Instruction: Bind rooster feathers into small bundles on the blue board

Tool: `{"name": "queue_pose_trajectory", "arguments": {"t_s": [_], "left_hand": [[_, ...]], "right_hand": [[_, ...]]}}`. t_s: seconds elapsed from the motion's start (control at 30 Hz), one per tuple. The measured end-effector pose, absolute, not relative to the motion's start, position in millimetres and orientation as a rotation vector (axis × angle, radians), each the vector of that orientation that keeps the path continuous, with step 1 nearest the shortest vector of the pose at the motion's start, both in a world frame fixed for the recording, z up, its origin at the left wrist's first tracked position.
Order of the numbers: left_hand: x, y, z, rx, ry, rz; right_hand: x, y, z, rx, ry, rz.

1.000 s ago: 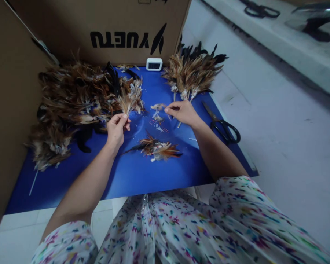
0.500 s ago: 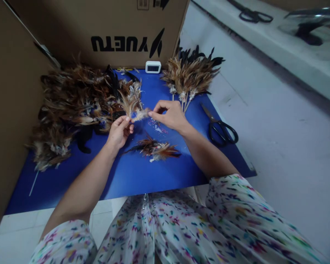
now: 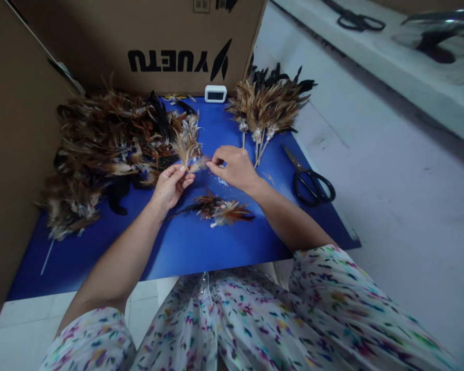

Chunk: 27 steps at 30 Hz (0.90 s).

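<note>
My left hand [image 3: 175,185] pinches a tan feather [image 3: 186,149] by its lower end, with thumb against the fingers. Pale fluff [image 3: 197,165] sticks out to the right from that grip. My right hand [image 3: 235,167] is closed in a pinch at the outer tip of this fluff; how much lies between its fingertips is too small to tell. Below both hands, a small bunch of brown and dark feathers [image 3: 220,208] lies on the blue board [image 3: 201,250]. Just behind my left hand lies a large heap of brown feathers [image 3: 112,129].
Feather bunches on sticks [image 3: 268,105] lie at the back right, near black-handled scissors [image 3: 313,185]. A small white digital display [image 3: 215,94] stands before a cardboard box [image 3: 170,31]. More scissors [image 3: 361,21] rest on a ledge at upper right.
My right hand has shifted slightly left and down, closer to my left hand. Less fluff now spans between them. My left hand has moved a little right, still holding the feather.
</note>
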<state>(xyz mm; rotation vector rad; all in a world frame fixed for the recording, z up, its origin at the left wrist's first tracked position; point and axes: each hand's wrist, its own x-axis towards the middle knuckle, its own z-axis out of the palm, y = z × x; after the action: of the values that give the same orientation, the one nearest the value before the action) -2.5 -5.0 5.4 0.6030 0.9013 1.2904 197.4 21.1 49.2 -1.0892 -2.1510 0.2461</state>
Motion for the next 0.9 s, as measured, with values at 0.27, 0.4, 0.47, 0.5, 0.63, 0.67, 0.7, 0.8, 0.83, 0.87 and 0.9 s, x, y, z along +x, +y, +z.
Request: {"name": "queue_pose_trajectory", "arguments": {"t_s": [0.27,0.4,0.47,0.5,0.63,0.67,0.7,0.8,0.83,0.87,0.9], "left_hand": [[-1,-4,4,0.633,0.887,1.323],[1,-6,7,0.655,0.915,1.303],[2,-6,8,0.658,0.915,1.298],[2,-7,8,0.661,0.915,1.293],[3,-7,8,0.691,0.927,1.261],[3,-8,8,0.7,0.928,1.251],[3,-8,7,0.711,0.927,1.244],[2,-8,4,0.747,0.926,1.227],[1,-8,4,0.758,0.927,1.222],[1,-8,3,0.769,0.926,1.218],[1,-8,3,0.778,0.923,1.216]], "right_hand": [[196,18,48,-1.094,-2.039,0.596],[193,19,45,-1.115,-1.973,0.815],[191,19,42,-1.122,-1.956,0.857],[190,20,41,-1.119,-1.956,0.871],[187,21,36,-1.08,-1.958,0.913],[187,21,35,-1.073,-1.951,0.92],[187,21,35,-1.067,-1.941,0.929],[187,21,37,-1.061,-1.883,0.952],[188,21,37,-1.067,-1.858,0.952],[188,21,38,-1.074,-1.834,0.947],[188,21,39,-1.082,-1.813,0.94]]}}
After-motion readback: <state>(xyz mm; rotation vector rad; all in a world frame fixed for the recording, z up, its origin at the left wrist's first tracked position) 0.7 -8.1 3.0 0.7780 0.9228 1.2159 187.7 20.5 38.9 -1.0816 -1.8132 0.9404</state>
